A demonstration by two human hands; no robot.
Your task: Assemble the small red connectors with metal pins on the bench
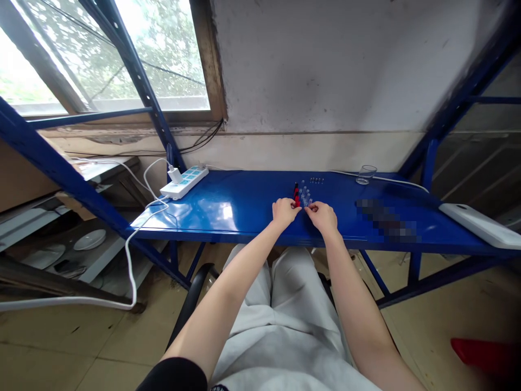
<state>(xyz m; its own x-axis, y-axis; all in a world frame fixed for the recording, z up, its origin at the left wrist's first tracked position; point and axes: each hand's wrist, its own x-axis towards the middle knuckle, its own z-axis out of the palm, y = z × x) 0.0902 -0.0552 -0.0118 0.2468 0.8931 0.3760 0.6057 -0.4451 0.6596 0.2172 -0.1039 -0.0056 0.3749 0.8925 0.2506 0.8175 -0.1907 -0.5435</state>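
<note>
Both my hands are close together at the front edge of the blue table. My left hand is closed, its fingertips pressed together beside a row of small red and black pieces. My right hand is closed as well, thumb and finger meeting just in front of a cluster of small clear tubes. Whatever the fingertips hold is too small to make out. Behind the tubes, several tiny metallic pieces stand in a line.
At the table's left end lies a white power strip with a plug and cable. A clear glass stands at the back right. A blurred dark object and a white flat panel lie on the right. Blue posts frame the table.
</note>
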